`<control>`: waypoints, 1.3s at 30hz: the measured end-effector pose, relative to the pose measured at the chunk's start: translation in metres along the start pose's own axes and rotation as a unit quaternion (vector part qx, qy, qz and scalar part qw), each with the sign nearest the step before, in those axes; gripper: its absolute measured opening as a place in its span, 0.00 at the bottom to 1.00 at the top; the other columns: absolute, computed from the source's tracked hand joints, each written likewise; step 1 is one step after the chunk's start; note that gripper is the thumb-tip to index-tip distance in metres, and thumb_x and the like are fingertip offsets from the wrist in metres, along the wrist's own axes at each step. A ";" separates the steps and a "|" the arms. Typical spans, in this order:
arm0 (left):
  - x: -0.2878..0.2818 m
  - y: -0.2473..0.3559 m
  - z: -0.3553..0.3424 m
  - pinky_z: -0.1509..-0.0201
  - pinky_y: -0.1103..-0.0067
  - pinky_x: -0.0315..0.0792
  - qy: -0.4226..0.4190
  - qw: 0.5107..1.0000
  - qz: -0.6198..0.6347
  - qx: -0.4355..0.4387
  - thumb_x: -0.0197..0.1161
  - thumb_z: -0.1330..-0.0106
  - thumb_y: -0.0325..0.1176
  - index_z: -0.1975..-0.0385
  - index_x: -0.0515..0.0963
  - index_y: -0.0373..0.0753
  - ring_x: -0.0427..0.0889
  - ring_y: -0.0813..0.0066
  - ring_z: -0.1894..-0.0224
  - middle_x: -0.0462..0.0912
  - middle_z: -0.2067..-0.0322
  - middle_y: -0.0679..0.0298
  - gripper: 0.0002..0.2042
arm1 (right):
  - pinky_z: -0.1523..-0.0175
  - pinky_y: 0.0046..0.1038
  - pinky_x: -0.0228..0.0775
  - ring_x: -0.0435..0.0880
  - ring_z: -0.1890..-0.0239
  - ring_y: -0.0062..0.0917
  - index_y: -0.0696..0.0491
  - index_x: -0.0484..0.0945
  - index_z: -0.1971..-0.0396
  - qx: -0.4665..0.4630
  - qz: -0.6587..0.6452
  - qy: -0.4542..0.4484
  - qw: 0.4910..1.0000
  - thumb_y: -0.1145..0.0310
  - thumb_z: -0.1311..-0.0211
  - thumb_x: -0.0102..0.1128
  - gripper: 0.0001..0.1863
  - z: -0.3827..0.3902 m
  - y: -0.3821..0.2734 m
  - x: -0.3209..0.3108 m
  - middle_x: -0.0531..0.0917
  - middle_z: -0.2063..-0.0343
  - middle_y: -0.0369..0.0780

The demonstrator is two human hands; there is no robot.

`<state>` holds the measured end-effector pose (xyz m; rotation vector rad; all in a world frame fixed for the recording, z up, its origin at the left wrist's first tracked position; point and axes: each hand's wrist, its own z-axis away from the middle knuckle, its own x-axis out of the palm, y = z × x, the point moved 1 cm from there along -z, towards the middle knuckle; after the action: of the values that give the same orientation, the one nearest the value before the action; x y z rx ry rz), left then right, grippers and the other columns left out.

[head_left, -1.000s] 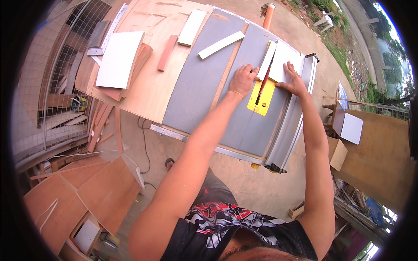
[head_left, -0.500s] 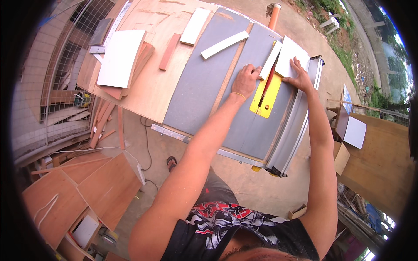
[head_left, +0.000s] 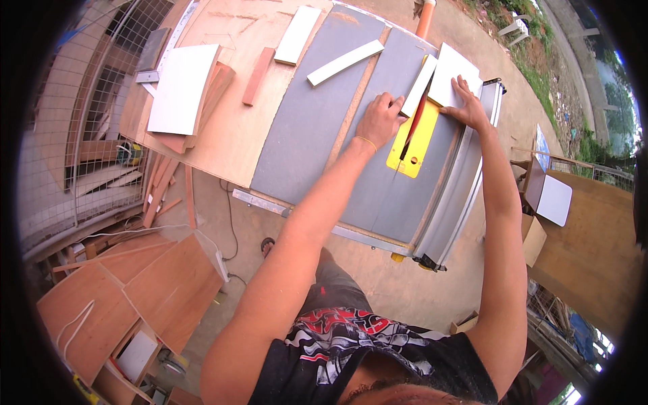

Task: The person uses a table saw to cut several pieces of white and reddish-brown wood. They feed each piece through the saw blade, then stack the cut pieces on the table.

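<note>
My left hand [head_left: 380, 122] is closed on the near end of a narrow white strip of board [head_left: 419, 85], its fingers curled at that end. The strip lies just left of the red saw blade [head_left: 416, 120], which rises through the yellow insert plate [head_left: 411, 154] of the table saw. On the blade's other side, my right hand [head_left: 467, 108] rests with its fingers spread on the near right part of a wider white board [head_left: 451, 73]. A thin dark gap separates the strip from the board. Whether the blade is spinning, I cannot tell.
A metal fence [head_left: 466, 169] runs along the saw table's right side. Another white strip [head_left: 345, 63] lies on the grey top [head_left: 304, 128]. Farther left are a white block [head_left: 298, 35], a reddish wood strip [head_left: 258, 76] and stacked boards [head_left: 183, 91]. A cable [head_left: 233, 229] crosses the floor.
The wider white board and my right hand have slid a little farther away along the saw table. The strip and my left hand have shifted only slightly. The whole view has tilted a bit.
</note>
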<state>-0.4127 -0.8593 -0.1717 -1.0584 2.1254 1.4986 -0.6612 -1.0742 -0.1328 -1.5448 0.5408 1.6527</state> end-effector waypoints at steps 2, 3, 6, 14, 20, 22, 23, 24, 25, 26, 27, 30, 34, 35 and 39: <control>0.002 0.001 0.001 0.46 0.69 0.77 -0.004 1.000 -0.001 -0.004 0.76 0.39 0.35 0.45 0.83 0.33 0.79 0.61 0.53 0.77 0.59 0.58 0.23 | 0.17 0.45 0.48 0.49 0.17 0.44 0.51 0.61 0.21 0.003 0.008 0.004 1.000 0.33 0.55 0.79 0.64 0.000 0.002 0.001 0.54 0.19 0.49; 0.002 0.001 0.001 0.46 0.69 0.77 -0.006 1.000 -0.004 -0.006 0.76 0.39 0.36 0.46 0.83 0.33 0.79 0.61 0.53 0.77 0.59 0.58 0.23 | 0.17 0.45 0.48 0.49 0.17 0.44 0.50 0.61 0.21 0.005 0.010 0.002 1.000 0.33 0.56 0.79 0.64 0.000 0.001 0.001 0.54 0.19 0.49; 0.004 0.001 0.002 0.46 0.69 0.76 -0.020 1.000 -0.018 -0.010 0.76 0.39 0.37 0.48 0.83 0.33 0.79 0.61 0.52 0.77 0.58 0.58 0.21 | 0.17 0.46 0.48 0.49 0.17 0.43 0.50 0.61 0.21 0.010 0.011 -0.001 1.000 0.33 0.57 0.79 0.65 -0.001 -0.002 -0.001 0.54 0.19 0.49; 0.010 -0.004 0.002 0.47 0.67 0.77 0.025 0.999 -0.022 -0.020 0.74 0.39 0.35 0.51 0.83 0.31 0.80 0.60 0.53 0.77 0.59 0.57 0.20 | 0.17 0.46 0.48 0.48 0.17 0.43 0.50 0.61 0.21 0.004 0.007 -0.005 1.000 0.36 0.55 0.80 0.63 -0.008 0.000 -0.004 0.54 0.19 0.49; -0.018 -0.013 0.022 0.48 0.65 0.78 0.046 0.996 -0.041 -0.069 0.73 0.40 0.34 0.49 0.83 0.30 0.82 0.58 0.54 0.78 0.59 0.56 0.21 | 0.16 0.47 0.45 0.47 0.16 0.43 0.50 0.60 0.21 -0.006 -0.007 0.002 1.000 0.36 0.53 0.79 0.62 -0.017 0.017 -0.002 0.53 0.19 0.49; -0.038 -0.018 0.036 0.49 0.65 0.77 0.055 0.993 -0.061 -0.090 0.73 0.41 0.34 0.49 0.84 0.31 0.81 0.59 0.54 0.78 0.59 0.57 0.21 | 0.16 0.47 0.45 0.47 0.16 0.43 0.50 0.60 0.21 -0.009 -0.004 0.001 1.000 0.36 0.53 0.78 0.62 -0.023 0.022 -0.003 0.53 0.19 0.49; -0.049 -0.020 0.043 0.50 0.65 0.77 0.056 0.990 -0.072 -0.105 0.73 0.41 0.34 0.49 0.84 0.32 0.81 0.59 0.54 0.78 0.59 0.57 0.21 | 0.16 0.47 0.44 0.47 0.16 0.42 0.50 0.60 0.21 -0.012 -0.004 0.000 1.000 0.36 0.53 0.78 0.62 -0.027 0.023 -0.004 0.53 0.19 0.49; -0.062 -0.023 0.053 0.50 0.64 0.76 0.054 0.988 -0.084 -0.121 0.74 0.42 0.34 0.48 0.84 0.33 0.81 0.60 0.54 0.78 0.59 0.58 0.21 | 0.16 0.47 0.44 0.46 0.16 0.42 0.50 0.59 0.21 -0.012 -0.012 -0.001 1.000 0.36 0.53 0.78 0.62 -0.030 0.021 -0.005 0.52 0.19 0.48; -0.073 -0.026 0.062 0.50 0.64 0.76 0.061 0.984 -0.108 -0.130 0.74 0.42 0.34 0.48 0.84 0.34 0.81 0.60 0.54 0.78 0.58 0.59 0.21 | 0.16 0.47 0.43 0.44 0.16 0.41 0.49 0.58 0.20 -0.008 -0.004 -0.001 1.000 0.36 0.53 0.78 0.63 -0.032 0.024 -0.005 0.51 0.18 0.48; -0.086 -0.030 0.071 0.49 0.63 0.75 0.068 0.979 -0.132 -0.139 0.74 0.42 0.35 0.47 0.84 0.35 0.80 0.61 0.54 0.78 0.58 0.59 0.22 | 0.16 0.48 0.42 0.43 0.16 0.41 0.49 0.57 0.20 -0.002 -0.002 -0.006 1.000 0.36 0.52 0.78 0.63 -0.034 0.027 -0.004 0.50 0.18 0.47; -0.101 -0.034 0.081 0.49 0.63 0.74 0.078 0.973 -0.159 -0.151 0.74 0.42 0.35 0.47 0.84 0.36 0.80 0.61 0.54 0.78 0.58 0.60 0.22 | 0.16 0.49 0.42 0.43 0.16 0.40 0.48 0.57 0.20 -0.001 0.000 -0.013 1.000 0.36 0.51 0.78 0.63 -0.039 0.025 -0.004 0.49 0.18 0.47; -0.133 -0.039 0.109 0.45 0.64 0.73 0.112 0.960 -0.177 -0.183 0.73 0.37 0.35 0.42 0.82 0.37 0.79 0.61 0.52 0.78 0.56 0.59 0.23 | 0.16 0.51 0.40 0.42 0.16 0.40 0.47 0.55 0.19 -0.023 -0.014 0.001 1.000 0.34 0.51 0.77 0.63 -0.048 0.036 -0.004 0.48 0.17 0.45; -0.172 -0.029 0.208 0.44 0.67 0.70 0.237 0.927 -0.102 -0.271 0.72 0.32 0.41 0.38 0.80 0.40 0.76 0.64 0.52 0.76 0.53 0.61 0.25 | 0.16 0.51 0.40 0.42 0.16 0.40 0.46 0.53 0.19 -0.005 0.004 -0.007 1.000 0.30 0.53 0.75 0.66 -0.045 0.045 -0.003 0.48 0.17 0.45; -0.174 -0.029 0.251 0.44 0.68 0.70 0.260 0.907 -0.072 -0.324 0.71 0.30 0.42 0.36 0.79 0.40 0.75 0.65 0.52 0.75 0.52 0.62 0.25 | 0.16 0.51 0.40 0.42 0.16 0.41 0.46 0.53 0.19 -0.006 0.015 -0.009 1.000 0.29 0.53 0.74 0.66 -0.047 0.049 -0.003 0.48 0.17 0.45; -0.125 -0.057 0.391 0.34 0.67 0.66 0.323 0.527 0.376 -0.691 0.55 0.21 0.54 0.27 0.67 0.44 0.74 0.64 0.38 0.75 0.37 0.59 0.30 | 0.16 0.50 0.40 0.42 0.16 0.41 0.46 0.51 0.18 -0.011 0.033 -0.023 0.999 0.27 0.50 0.71 0.66 -0.049 0.050 0.002 0.47 0.17 0.46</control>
<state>-0.3439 -0.4665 -0.2823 -1.1209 1.2485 4.1194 -0.6698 -1.1406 -0.1533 -1.5142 0.5560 1.7448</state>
